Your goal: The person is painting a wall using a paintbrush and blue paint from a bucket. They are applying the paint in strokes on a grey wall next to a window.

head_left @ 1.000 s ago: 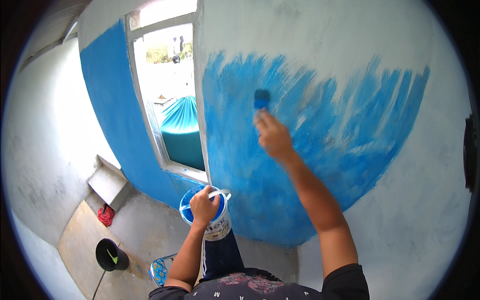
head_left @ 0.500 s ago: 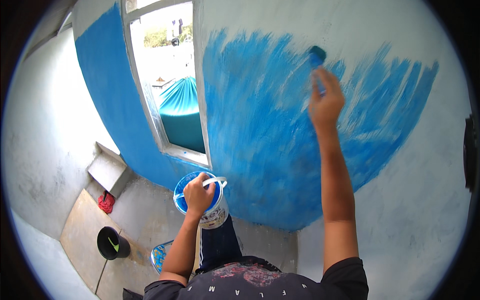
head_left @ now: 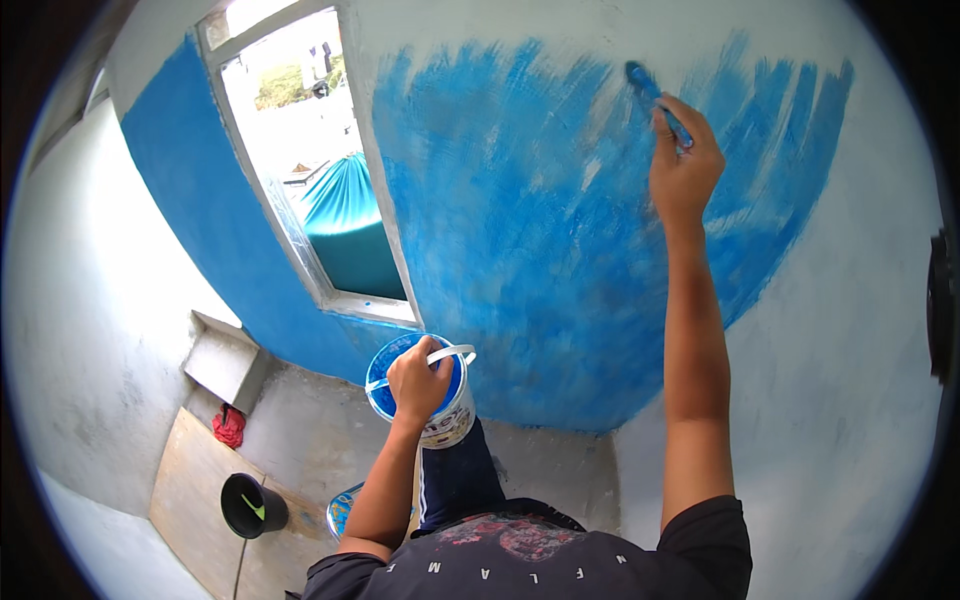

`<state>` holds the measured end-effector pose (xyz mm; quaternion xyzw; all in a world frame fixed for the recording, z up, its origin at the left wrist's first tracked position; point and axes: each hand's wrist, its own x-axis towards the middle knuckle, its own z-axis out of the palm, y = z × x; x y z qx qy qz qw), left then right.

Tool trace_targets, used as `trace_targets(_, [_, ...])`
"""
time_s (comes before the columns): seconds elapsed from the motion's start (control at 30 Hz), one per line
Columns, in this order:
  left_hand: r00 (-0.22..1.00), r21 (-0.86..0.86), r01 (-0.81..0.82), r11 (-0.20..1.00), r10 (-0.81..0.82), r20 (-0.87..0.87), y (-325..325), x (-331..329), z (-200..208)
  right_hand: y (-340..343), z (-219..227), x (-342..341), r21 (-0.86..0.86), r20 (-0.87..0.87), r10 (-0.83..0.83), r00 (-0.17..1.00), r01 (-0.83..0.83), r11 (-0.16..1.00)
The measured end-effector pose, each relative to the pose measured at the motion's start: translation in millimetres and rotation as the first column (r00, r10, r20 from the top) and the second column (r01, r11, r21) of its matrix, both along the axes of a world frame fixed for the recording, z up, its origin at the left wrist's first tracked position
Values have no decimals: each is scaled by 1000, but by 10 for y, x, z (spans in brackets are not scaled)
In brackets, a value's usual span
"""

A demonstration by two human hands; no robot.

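My right hand (head_left: pixel 688 160) is closed round the handle of a paintbrush (head_left: pixel 643 80), reaching up to the wall ahead. The dark, paint-loaded bristles lie at the upper edge of the blue painted area (head_left: pixel 500 230), where it ends in ragged streaks against pale wall. Lower down, my left hand (head_left: pixel 420 380) grips the white handle of a white paint bucket (head_left: pixel 452 425). Blue paint coats the inside of the bucket, which hangs just below the window's lower corner.
A tall window (head_left: pixel 300 130) with a grey frame opens left of the streaked paint. On the floor stand a black bucket (head_left: pixel 240 515) with a green thing in it and a blue patterned stool (head_left: pixel 343 508). A red cloth (head_left: pixel 228 426) lies by a concrete step (head_left: pixel 222 362).
The paintbrush in my right hand has tilted, its handle swinging right, and blue now covers more of the wall near it. The view has shifted slightly; my left hand still holds the bucket.
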<state>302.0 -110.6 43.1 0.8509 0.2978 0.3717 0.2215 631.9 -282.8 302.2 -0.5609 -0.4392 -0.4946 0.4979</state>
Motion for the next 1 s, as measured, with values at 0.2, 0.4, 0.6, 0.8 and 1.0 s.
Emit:
trace_targets(0.2, [1000,-30,20,999,-19,14,21,58,-6,-17,-1076,-64,-409,293,-136,946,253,877])
trace_targets(0.4, [996,-38,87,995,-87,19,-24,128,70,-116,-1053,-255,-629,-158,-51,986,-61,775])
trace_targets(0.6, [981,-27,193,981,-193,0,-164,243,160,-416,-11,-108,-26,25,-145,989,145,989])
trace_targets(0.8, [987,-39,155,987,-156,-32,-126,248,269,-109,-1244,-413,-529,53,-130,990,139,837])
trace_targets(1.0, [981,-40,195,980,-194,11,-93,222,195,-434,-1072,-238,-531,-387,-160,908,-78,844])
